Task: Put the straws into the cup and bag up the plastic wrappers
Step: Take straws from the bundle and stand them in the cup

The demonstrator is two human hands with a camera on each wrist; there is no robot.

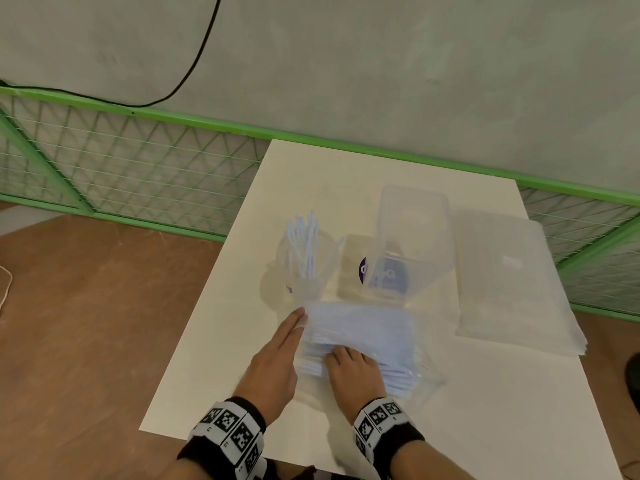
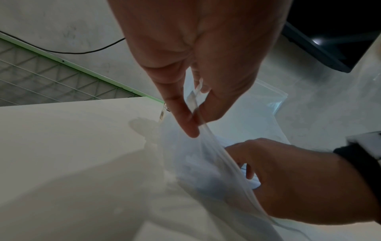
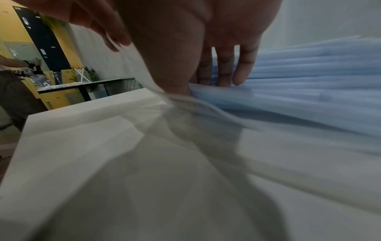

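A clear bag of pale blue wrapped straws (image 1: 363,334) lies on the white table top (image 1: 214,341), in front of a clear cup (image 1: 306,271) that holds several unwrapped straws (image 1: 304,237). My left hand (image 1: 300,317) is at the bag's left edge. The left wrist view shows it pinching the rim of the bag's mouth (image 2: 198,114) between thumb and finger. My right hand (image 1: 341,355) reaches into the open mouth. Its fingers (image 3: 243,71) lie over the blue straws (image 3: 309,84) and its thumb curls at their ends.
Behind the bag stand a clear plastic box (image 1: 412,230) and a brown packet with a purple label (image 1: 355,268). A stack of clear bags (image 1: 512,278) lies at the right. A green mesh rail (image 1: 138,150) runs behind the table. Another person works at a far table (image 3: 12,81).
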